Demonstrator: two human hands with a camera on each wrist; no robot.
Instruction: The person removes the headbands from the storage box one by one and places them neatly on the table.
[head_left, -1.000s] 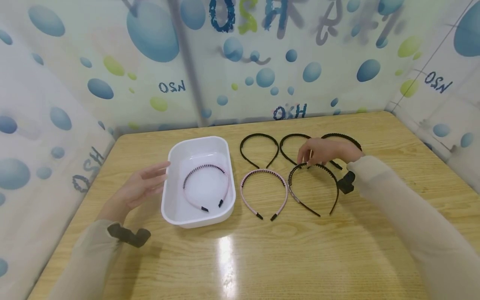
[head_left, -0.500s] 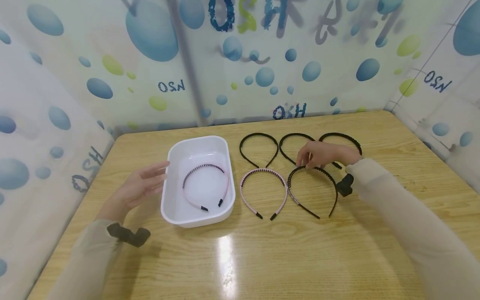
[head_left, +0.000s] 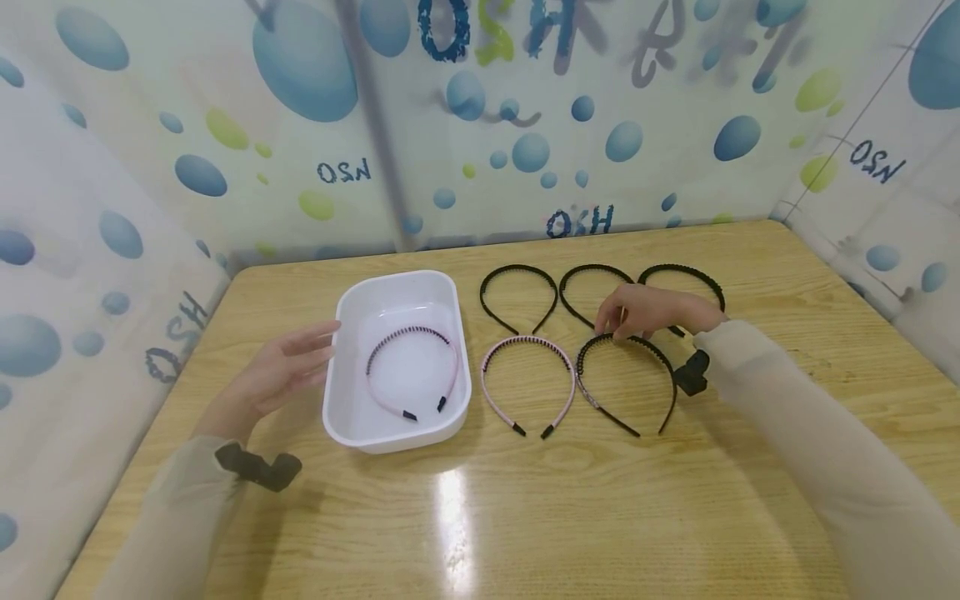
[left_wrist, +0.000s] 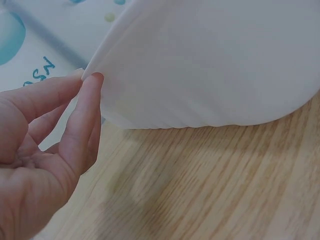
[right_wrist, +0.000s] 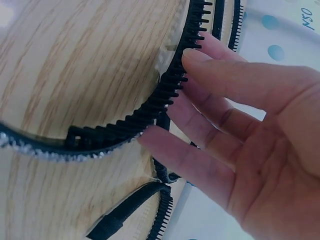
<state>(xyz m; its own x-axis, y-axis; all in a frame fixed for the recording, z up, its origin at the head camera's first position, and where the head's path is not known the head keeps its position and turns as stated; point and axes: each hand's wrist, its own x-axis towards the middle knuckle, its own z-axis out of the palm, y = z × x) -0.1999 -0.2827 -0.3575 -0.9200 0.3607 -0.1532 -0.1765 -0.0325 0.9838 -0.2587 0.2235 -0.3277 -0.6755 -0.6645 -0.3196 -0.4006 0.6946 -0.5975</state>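
My right hand [head_left: 645,308] holds the top of a black toothed headband [head_left: 588,396] between thumb and fingers. In the right wrist view, the thumb lies on the toothed inner side, and silvery glitter [right_wrist: 75,156] covers part of the outer face. The headband's ends point toward me. At the left, my left hand [head_left: 288,367] touches the rim of a white plastic tray [head_left: 397,443] with its fingertips, the fingers nearly straight. Inside the tray lies a pink headband [head_left: 455,367] with dark teeth and black tips.
Another pink headband [head_left: 525,340] lies between the tray and the glittery one. Behind are three black headbands, a left one [head_left: 517,267], a middle one [head_left: 596,267] and a right one [head_left: 686,268] partly hidden by my right hand. A patterned wall [head_left: 480,183] backs the wooden table [head_left: 375,533].
The glittery headband's top has dropped slightly toward me along with the right hand's fingers. The left hand stays at the tray rim.
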